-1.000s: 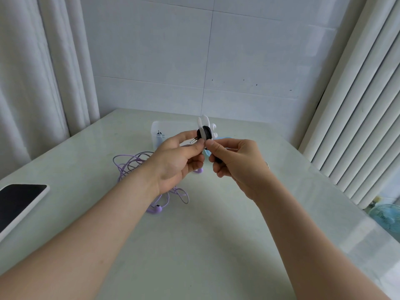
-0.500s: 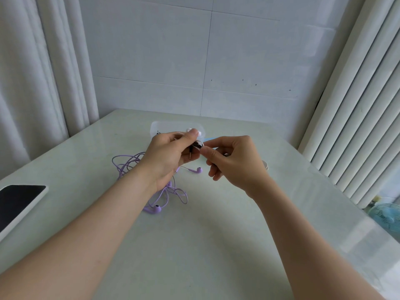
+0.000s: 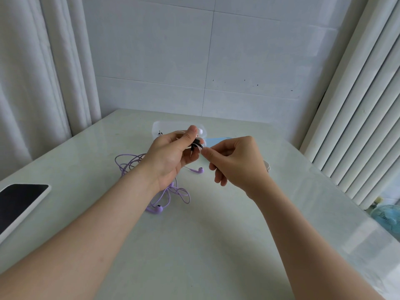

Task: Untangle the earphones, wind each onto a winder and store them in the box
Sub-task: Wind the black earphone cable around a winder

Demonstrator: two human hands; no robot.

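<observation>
Head view, centre of the frame: a white winder (image 3: 200, 131) wrapped with a black earphone cable (image 3: 197, 141) is held above the table (image 3: 216, 245), its metal plug (image 3: 191, 153) hanging down. The left hand (image 3: 171, 156) grips the winder between thumb and curled fingers. The right hand (image 3: 236, 161) pinches the winder's white edge with thumb and forefinger. Purple earphones (image 3: 129, 163) lie tangled under the left wrist. A clear box (image 3: 157, 128) sits just behind the hands. A phone (image 3: 19, 200) lies at the left edge.
</observation>
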